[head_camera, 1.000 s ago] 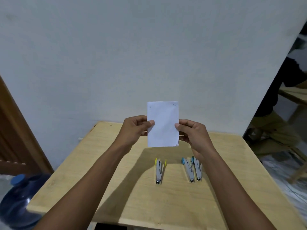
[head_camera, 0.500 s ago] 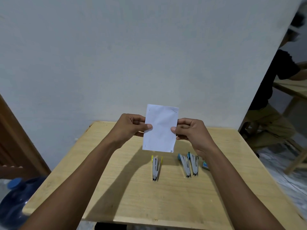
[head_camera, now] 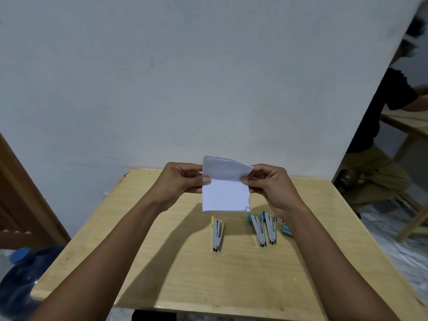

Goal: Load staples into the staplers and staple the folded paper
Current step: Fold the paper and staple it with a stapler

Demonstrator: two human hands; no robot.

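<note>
I hold a white sheet of paper [head_camera: 224, 193] up above the wooden table [head_camera: 185, 274]. Its top part is bent over toward me. My left hand [head_camera: 183, 179] pinches the paper's left edge and my right hand [head_camera: 271, 184] pinches its right edge. Below the paper lie three small metal staplers, pointing toward me: one with yellow ends [head_camera: 217, 232], and two with blue ends side by side [head_camera: 258, 230] [head_camera: 270, 229]. A small blue-green staple box [head_camera: 286, 228] lies just right of them, partly hidden by my right forearm.
A grey wall stands right behind the table. A blue water jug [head_camera: 20, 281] sits on the floor at the lower left, beside a brown wooden door [head_camera: 20, 200]. At the right, a seated person [head_camera: 379, 158] is at another wooden table.
The paper was flat and upright; now its top part is folded down toward me. Both hands have stayed on its side edges, and the view has tilted slightly upward.
</note>
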